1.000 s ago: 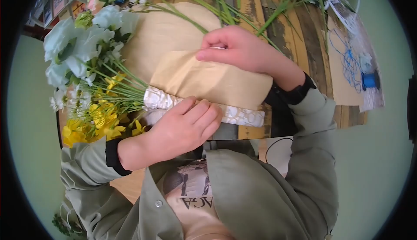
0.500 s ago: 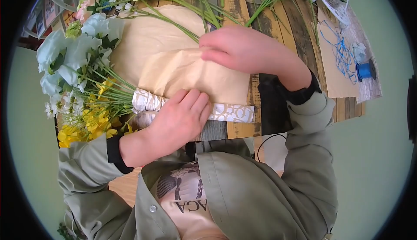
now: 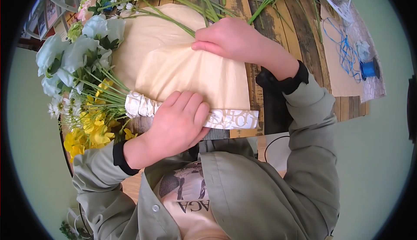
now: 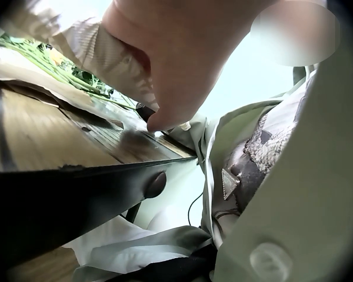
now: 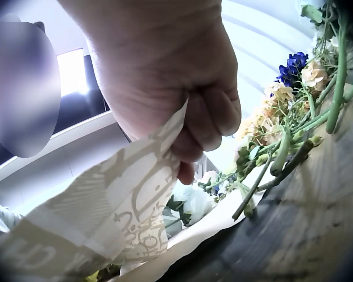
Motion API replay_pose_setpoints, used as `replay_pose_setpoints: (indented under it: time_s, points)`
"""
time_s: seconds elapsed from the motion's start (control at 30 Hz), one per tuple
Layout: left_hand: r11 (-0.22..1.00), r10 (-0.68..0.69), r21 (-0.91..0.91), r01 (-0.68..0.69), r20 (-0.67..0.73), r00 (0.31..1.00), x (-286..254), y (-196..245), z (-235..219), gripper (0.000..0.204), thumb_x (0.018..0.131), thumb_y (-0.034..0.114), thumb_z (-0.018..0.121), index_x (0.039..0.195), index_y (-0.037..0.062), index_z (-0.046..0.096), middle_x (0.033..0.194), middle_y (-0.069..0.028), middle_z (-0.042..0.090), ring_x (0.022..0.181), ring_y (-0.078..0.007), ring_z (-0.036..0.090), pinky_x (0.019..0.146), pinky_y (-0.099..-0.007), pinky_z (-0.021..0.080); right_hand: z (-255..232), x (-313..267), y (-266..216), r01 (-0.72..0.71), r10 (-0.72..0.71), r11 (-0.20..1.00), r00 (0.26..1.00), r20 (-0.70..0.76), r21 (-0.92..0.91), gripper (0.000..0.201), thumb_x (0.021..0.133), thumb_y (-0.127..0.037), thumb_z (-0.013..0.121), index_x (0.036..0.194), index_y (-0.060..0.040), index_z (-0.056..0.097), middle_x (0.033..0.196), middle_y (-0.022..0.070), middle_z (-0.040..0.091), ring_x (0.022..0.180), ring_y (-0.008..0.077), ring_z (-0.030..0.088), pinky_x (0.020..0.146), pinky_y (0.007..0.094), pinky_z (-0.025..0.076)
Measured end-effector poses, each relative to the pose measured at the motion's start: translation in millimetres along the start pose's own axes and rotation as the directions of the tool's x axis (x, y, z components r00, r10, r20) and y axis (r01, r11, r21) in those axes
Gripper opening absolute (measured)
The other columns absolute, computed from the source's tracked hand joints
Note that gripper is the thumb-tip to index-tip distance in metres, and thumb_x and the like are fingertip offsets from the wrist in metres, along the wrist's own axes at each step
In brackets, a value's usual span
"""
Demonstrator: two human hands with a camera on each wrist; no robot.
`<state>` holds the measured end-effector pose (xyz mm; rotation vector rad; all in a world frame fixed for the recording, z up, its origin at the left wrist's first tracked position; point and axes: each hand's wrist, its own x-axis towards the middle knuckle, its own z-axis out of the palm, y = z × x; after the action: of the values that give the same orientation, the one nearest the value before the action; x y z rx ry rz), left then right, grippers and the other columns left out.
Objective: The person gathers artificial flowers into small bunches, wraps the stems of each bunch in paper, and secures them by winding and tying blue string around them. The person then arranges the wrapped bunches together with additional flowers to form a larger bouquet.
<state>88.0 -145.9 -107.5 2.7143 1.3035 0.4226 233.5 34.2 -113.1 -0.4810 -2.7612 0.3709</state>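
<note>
Head view. Wrapped stem bundle (image 3: pixel 141 105) lies on near side of plank table (image 3: pixel 304 44), close to near edge; pale-blue flowers (image 3: pixel 78 53) and yellow flowers (image 3: pixel 97 129) fan out L. L hand (image 3: pixel 176 120) curled over the roll, holding it down. R hand (image 3: pixel 228 40) pinches far part of the wrapping paper (image 3: pixel 191 75), which is creased and runs far from the roll, beige side up. Main risk, judged: uneven tension b/c of the single pinch pt., giving skewed or puckered wrap. If L hand eases, roll could loosen and bare stems (image 3: pixel 117 97) slide lengthwise. Loose stems (image 3: pixel 171 21) reach close to R hand; could snag there.

L wrist view. Thumb and palm close round the paper tube, no gap seen; fingertips hidden, so pressure can't be told. Table edge just beside: a hard tug nearward might roll the bundle off.

R wrist view. Paper's printed face hangs from a tight pinch, thumb vs. curled fingers, drawn to a pt. Too sharp a pull there would prob. tear or crimp it. Cut stems (image 5: pixel 285 167) lie R of hand, apart from it; poss. scratch hazard if paper sweeps that way.
</note>
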Motion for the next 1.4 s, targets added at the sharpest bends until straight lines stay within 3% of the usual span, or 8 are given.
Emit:
replay_pose_setpoints:
  time_s: [0.4, 0.7, 0.87, 0.93, 1.0, 1.07, 1.23, 1.4]
  points:
    - [0.998, -0.042, -0.042, 0.04, -0.046, 0.998, 2.2, -5.6, -1.6, 0.043, 0.057, 0.021, 0.074, 0.087, 0.0025, 0.05, 0.083, -0.0114, 0.05, 0.072, -0.0283, 0.05, 0.064, -0.0371, 0.041, 17.5, 5.3, 27.8, 0.014, -0.002, 0.958, 0.999, -0.042, 0.285, 0.028, 0.089, -0.034, 0.055, 0.078, -0.0084, 0.061, 0.062, 0.0138, 0.056, 0.062, 0.0334, 0.056, 0.057, 0.0417, 0.043]
    - [0.98, 0.046, -0.19, -0.066, -0.105, 0.993, -13.0, -18.3, -7.8, 0.041, 0.072, 0.015, 0.069, 0.107, 0.0019, 0.053, 0.106, -0.014, 0.054, 0.098, -0.0291, 0.054, 0.082, -0.0373, 0.043, -26.8, 4.4, -18.3, 0.076, -0.067, 0.965, 0.997, -0.044, 0.25, 0.018, 0.087, -0.022, 0.059, 0.079, -0.0049, 0.061, 0.066, 0.0136, 0.055, 0.059, 0.0302, 0.054, 0.053, 0.0351, 0.041]
    - [0.964, -0.267, -0.078, 0.255, -0.234, 0.935, -23.8, -54.7, -68.7, 0.044, 0.076, 0.002, 0.059, 0.119, 0.001, 0.049, 0.117, -0.0151, 0.052, 0.108, -0.0321, 0.051, 0.091, -0.0384, 0.041, -49.5, -3.9, -49.6, 0.104, -0.107, 0.983, 0.994, 0.013, 0.154, 0.023, 0.089, -0.027, 0.056, 0.075, -0.0085, 0.054, 0.06, 0.01, 0.051, 0.058, 0.0292, 0.054, 0.052, 0.0376, 0.04]
    - [0.878, -0.418, -0.272, 0.394, -0.032, 0.908, -25.1, -85.1, -81.8, 0.05, 0.08, 0.003, 0.054, 0.129, 0.0031, 0.043, 0.128, -0.0114, 0.049, 0.118, -0.0277, 0.047, 0.097, -0.038, 0.037, -52.3, -3.8, -54.9, 0.12, -0.126, 0.988, 0.99, 0.056, 0.102, 0.022, 0.089, -0.026, 0.055, 0.076, -0.009, 0.054, 0.06, 0.0087, 0.051, 0.057, 0.0277, 0.054, 0.052, 0.0369, 0.04]
    - [0.744, -0.326, -0.485, 0.459, 0.335, 0.884, -23.0, -115.7, -88.8, 0.06, 0.079, 0.001, 0.05, 0.137, 0.0077, 0.037, 0.137, -0.007, 0.044, 0.125, -0.0209, 0.041, 0.103, -0.038, 0.033, -51.9, -4.2, -58.1, 0.146, -0.15, 0.983, 0.988, 0.027, 0.115, 0.022, 0.089, -0.026, 0.056, 0.075, -0.0092, 0.054, 0.06, 0.0083, 0.051, 0.057, 0.0274, 0.054, 0.051, 0.037, 0.039]
    - [0.7, -0.117, -0.609, 0.371, 0.415, 0.902, -13.4, -129.9, -86.9, 0.064, 0.077, -0.002, 0.048, 0.139, 0.0094, 0.036, 0.141, -0.0073, 0.04, 0.129, -0.0199, 0.037, 0.106, -0.0361, 0.029, -51.7, -3.8, -57.5, 0.171, -0.172, 0.978, 0.985, -0.003, 0.12, 0.022, 0.089, -0.026, 0.056, 0.074, -0.0095, 0.054, 0.059, 0.008, 0.051, 0.056, 0.0271, 0.054, 0.05, 0.037, 0.038]
    - [0.721, -0.039, -0.523, 0.455, 0.625, 0.78, 1.2, -125.7, -88.1, 0.045, 0.079, 0.005, 0.056, 0.123, 0.0031, 0.051, 0.116, -0.0144, 0.057, 0.11, -0.0222, 0.053, 0.088, -0.0327, 0.043, -46.1, -3.9, -51.9, 0.087, -0.078, 0.964, 0.996, -0.044, 0.252, 0.018, 0.086, -0.023, 0.06, 0.076, -0.0084, 0.059, 0.062, 0.009, 0.054, 0.056, 0.0285, 0.053, 0.049, 0.0357, 0.039]
    - [0.912, -0.092, -0.33, 0.245, 0.419, 0.904, -11.8, -151.0, -94.8, 0.025, 0.078, 0.015, 0.068, 0.094, -0.0023, 0.06, 0.081, -0.013, 0.06, 0.074, -0.0253, 0.058, 0.069, -0.0342, 0.046, -50.0, -1.6, -44.8, -0.014, 0.007, 0.963, 1.0, 0.027, 0.27, 0.018, 0.085, -0.023, 0.061, 0.079, -0.0068, 0.06, 0.064, 0.011, 0.055, 0.057, 0.0298, 0.053, 0.051, 0.0357, 0.04]
